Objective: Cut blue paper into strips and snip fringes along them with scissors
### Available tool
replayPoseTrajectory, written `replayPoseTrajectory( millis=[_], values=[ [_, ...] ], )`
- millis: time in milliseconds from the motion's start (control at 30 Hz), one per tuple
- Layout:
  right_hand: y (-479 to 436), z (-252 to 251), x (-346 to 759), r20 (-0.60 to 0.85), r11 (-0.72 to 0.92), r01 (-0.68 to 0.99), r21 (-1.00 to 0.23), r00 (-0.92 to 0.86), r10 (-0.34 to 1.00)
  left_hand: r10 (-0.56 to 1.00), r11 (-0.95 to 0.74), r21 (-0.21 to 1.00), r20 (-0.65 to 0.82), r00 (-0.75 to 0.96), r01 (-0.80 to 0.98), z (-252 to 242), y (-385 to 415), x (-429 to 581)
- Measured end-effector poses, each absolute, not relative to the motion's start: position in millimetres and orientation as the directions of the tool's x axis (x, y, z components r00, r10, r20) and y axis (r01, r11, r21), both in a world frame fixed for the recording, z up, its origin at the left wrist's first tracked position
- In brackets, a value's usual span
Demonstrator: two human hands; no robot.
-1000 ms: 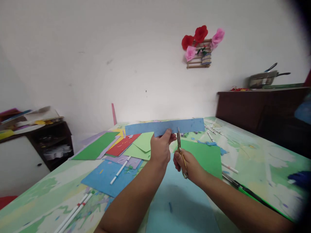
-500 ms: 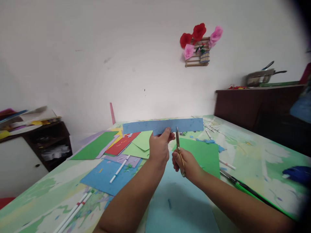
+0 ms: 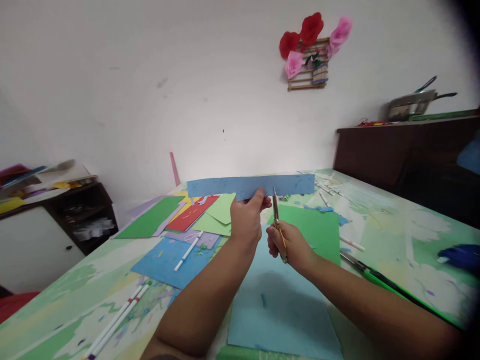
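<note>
A long strip of blue paper (image 3: 213,187) is held up crosswise above the far part of the table. My left hand (image 3: 247,215) pinches its lower edge near the middle, thumb in front. Gold-handled scissors (image 3: 276,212) are in my right hand (image 3: 290,242), fingers wrapped round the handles. Their blades point up and meet the strip's lower edge just right of my left fingertips. Below my hands lie a light blue sheet (image 3: 279,310) and a green sheet (image 3: 318,227).
Coloured sheets, among them a red one (image 3: 195,212) and a blue one (image 3: 165,262), lie on the left with white sticks (image 3: 116,325) nearer. A green-edged cutter-like tool (image 3: 390,285) lies by my right forearm. A dark cabinet (image 3: 397,155) stands at the right.
The view has tilted slightly, so the wall decoration sits higher and the table's things appear shifted up. Both hands keep their hold, and the scissors stay at the strip's lower edge.
</note>
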State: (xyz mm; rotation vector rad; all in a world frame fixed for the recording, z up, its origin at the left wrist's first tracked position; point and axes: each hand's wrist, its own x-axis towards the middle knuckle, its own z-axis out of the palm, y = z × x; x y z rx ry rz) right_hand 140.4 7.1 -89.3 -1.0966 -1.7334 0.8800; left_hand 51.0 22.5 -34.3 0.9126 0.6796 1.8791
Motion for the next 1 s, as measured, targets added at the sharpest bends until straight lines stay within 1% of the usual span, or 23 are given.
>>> replayPoseTrajectory(
  millis=[233, 333, 400, 500, 600, 667, 700, 733, 767, 800, 833, 867, 900, 933, 1000],
  values=[
    [13.4, -97.3, 141.2, 0.281, 0.348, 0.234, -0.908, -0.276, 0.919, 0.895, -0.43, 0.756, 0.283, -0.345, -0.494, -30.9, 25.7, 47.6],
    [14.9, -100.2, 143.3, 0.36, 0.421, 0.25, -0.872, -0.255, 0.897, 0.883, -0.431, 0.787, 0.267, -0.386, -0.442, -27.2, 32.2, 38.6],
    [15.2, -98.9, 145.9, 0.451, 0.495, 0.261, -0.829, -0.214, 0.867, 0.874, -0.418, 0.841, 0.269, -0.405, -0.342, -26.5, 39.0, 31.2],
    [16.9, -91.6, 151.9, 0.524, 0.544, 0.196, -0.816, -0.147, 0.839, 0.866, -0.381, 0.921, 0.322, -0.381, -0.086, -30.4, 49.6, 23.3],
    [22.7, -81.4, 158.6, 0.529, 0.53, 0.146, -0.835, -0.049, 0.847, 0.87, -0.372, 0.923, 0.382, -0.311, 0.094, -38.4, 54.0, 23.8],
    [28.7, -75.2, 162.2, 0.498, 0.497, 0.066, -0.865, 0.005, 0.867, 0.856, -0.401, 0.899, 0.436, -0.278, 0.176, -43.7, 50.7, 28.8],
    [31.7, -72.6, 163.6, 0.479, 0.479, -0.006, -0.878, 0.019, 0.878, 0.831, -0.432, 0.863, 0.493, -0.257, 0.26, -46.1, 47.4, 32.1],
    [34.4, -70.2, 164.7, 0.457, 0.455, -0.102, -0.884, 0.009, 0.89, 0.794, -0.467, 0.801, 0.566, -0.22, 0.376, -48.3, 43.3, 35.3],
    [36.5, -68.0, 165.6, 0.437, 0.426, -0.205, -0.881, -0.013, 0.899, 0.736, -0.494, 0.672, 0.661, -0.146, 0.552, -50.1, 38.9, 38.3],
    [37.9, -65.7, 166.6, 0.427, 0.398, -0.294, -0.869, -0.04, 0.903, 0.694, -0.488, 0.516, 0.718, -0.046, 0.704, -51.7, 34.7, 40.7],
    [38.6, -63.3, 167.6, 0.421, 0.373, -0.359, -0.856, -0.065, 0.905, 0.669, -0.46, 0.369, 0.742, 0.042, 0.808, -52.9, 31.1, 42.3],
    [38.7, -60.7, 168.9, 0.413, 0.348, -0.405, -0.846, -0.084, 0.907, 0.66, -0.423, 0.25, 0.744, 0.106, 0.871, -53.7, 28.5, 43.0],
    [38.4, -58.2, 170.5, 0.396, 0.317, -0.433, -0.844, -0.104, 0.912, 0.664, -0.391, 0.188, 0.735, 0.135, 0.901, -54.2, 27.0, 42.9],
    [37.8, -55.8, 172.3, 0.368, 0.274, -0.454, -0.848, -0.13, 0.921, 0.669, -0.369, 0.161, 0.73, 0.141, 0.916, -54.5, 26.7, 42.1],
    [36.8, -52.3, 176.1, 0.298, 0.174, -0.478, -0.861, -0.195, 0.934, 0.667, -0.373, 0.17, 0.732, 0.136, 0.912, -54.1, 29.1, 39.8]
  ],
)
